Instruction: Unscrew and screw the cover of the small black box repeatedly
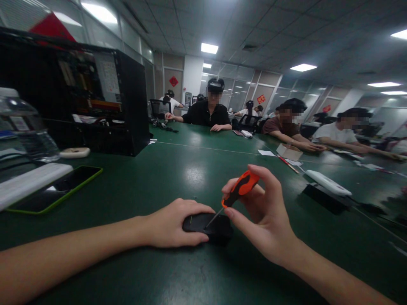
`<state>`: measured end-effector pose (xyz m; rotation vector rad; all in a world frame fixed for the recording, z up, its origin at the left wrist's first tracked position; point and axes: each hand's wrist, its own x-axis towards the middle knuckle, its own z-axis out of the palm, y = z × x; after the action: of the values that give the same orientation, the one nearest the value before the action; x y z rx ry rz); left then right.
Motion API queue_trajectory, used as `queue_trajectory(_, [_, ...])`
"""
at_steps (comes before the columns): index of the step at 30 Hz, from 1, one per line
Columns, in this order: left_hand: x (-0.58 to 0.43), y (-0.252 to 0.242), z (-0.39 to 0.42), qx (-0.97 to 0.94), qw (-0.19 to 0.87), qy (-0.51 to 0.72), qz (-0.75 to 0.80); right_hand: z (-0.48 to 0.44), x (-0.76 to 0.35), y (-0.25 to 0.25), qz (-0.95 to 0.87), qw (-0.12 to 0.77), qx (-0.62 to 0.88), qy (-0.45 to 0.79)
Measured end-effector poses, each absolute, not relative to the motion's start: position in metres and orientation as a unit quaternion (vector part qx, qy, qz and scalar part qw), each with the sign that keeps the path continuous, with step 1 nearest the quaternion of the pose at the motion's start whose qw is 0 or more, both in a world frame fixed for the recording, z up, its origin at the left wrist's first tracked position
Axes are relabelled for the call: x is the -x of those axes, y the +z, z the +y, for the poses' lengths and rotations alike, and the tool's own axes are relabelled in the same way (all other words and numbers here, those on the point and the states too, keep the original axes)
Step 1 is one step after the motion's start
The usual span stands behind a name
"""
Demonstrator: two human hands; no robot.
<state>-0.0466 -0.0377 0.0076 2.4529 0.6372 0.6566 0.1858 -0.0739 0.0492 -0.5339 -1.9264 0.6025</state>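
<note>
Orange and black, that screwdriver leans towards half past one, its thin metal shaft meeting a dark, round-ended, pale-marked device at six o'clock on the green table; the right hand pinches the handle, while the left hand, half curled, clasps the device's nine o'clock end

The green table supports a black computer case. A green-edged phone lies on the case's near side; a black device rests nearer and right.
</note>
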Motion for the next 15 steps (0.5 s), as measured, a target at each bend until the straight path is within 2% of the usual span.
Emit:
queue_trajectory(11, [0.046, 0.011, -0.041, -0.888, 0.284, 0.272, 0.24, -0.075, -0.19, 0.051, -0.814, 0.504, 0.203, 0.205])
queue_trajectory(15, [0.045, 0.011, -0.042, -0.871, 0.278, 0.293, 0.279, -0.073, -0.194, 0.061, -0.8, 0.553, 0.173, 0.156])
